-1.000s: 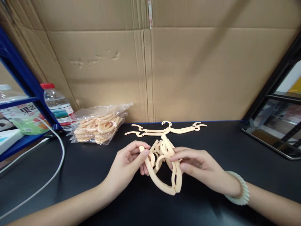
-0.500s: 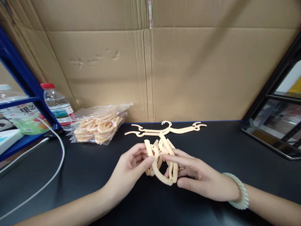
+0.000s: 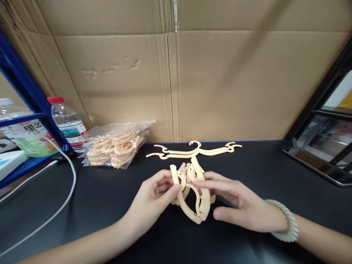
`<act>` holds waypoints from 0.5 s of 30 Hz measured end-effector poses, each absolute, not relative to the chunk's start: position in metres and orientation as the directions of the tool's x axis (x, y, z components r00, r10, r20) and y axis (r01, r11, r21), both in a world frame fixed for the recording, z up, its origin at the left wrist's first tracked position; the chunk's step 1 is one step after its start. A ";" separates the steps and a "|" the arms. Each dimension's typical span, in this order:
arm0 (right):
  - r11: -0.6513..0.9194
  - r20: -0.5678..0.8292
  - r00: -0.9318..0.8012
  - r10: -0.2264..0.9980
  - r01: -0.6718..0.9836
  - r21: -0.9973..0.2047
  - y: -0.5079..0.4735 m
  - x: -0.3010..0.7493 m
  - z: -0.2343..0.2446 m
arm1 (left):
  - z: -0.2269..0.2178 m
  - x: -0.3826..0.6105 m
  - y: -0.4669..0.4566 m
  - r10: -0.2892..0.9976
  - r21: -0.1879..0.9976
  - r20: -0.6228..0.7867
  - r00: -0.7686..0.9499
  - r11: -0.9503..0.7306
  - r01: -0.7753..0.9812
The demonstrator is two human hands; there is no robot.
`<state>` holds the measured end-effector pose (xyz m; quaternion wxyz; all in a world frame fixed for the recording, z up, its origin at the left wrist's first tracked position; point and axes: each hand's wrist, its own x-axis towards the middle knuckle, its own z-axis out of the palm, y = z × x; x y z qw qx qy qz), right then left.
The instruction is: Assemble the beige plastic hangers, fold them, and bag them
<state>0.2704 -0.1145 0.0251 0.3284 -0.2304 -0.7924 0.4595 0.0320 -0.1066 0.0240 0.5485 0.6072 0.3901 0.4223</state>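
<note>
A bundle of folded cream plastic hangers (image 3: pixel 192 190) sits between both hands above the black table (image 3: pixel 104 198). My left hand (image 3: pixel 154 198) pinches the bundle's left arm between thumb and fingers. My right hand (image 3: pixel 236 205), with a pale bead bracelet on the wrist, presses its fingers on the bundle's right side, thumb underneath. An unfolded cream hanger (image 3: pixel 194 149) lies flat just behind the bundle, near the cardboard wall.
A clear bag of more cream hangers (image 3: pixel 115 145) lies at the back left. A water bottle (image 3: pixel 66 121) and blue shelf frame (image 3: pixel 24 91) stand at left, with a white cable (image 3: pixel 63 198) across the table. A dark tablet-like screen (image 3: pixel 316 161) lies at right. Cardboard (image 3: pixel 176 80) backs the table.
The bundle has been turned and drawn closer together between the hands. My right hand shifted slightly right and lower, its fingers stretched over the bundle. My left hand keeps its pinch.
</note>
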 end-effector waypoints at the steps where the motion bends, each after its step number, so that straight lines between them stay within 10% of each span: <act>1: 0.487 0.317 -0.677 0.664 0.070 -0.870 -0.114 0.271 0.026 | 0.024 0.032 -0.107 0.940 0.996 0.084 0.332 -0.092 0.006; 15: 0.654 0.285 -0.774 0.565 0.210 -0.727 -0.125 0.268 0.030 | 0.022 0.033 -0.110 0.924 0.994 0.095 0.370 -0.108 0.014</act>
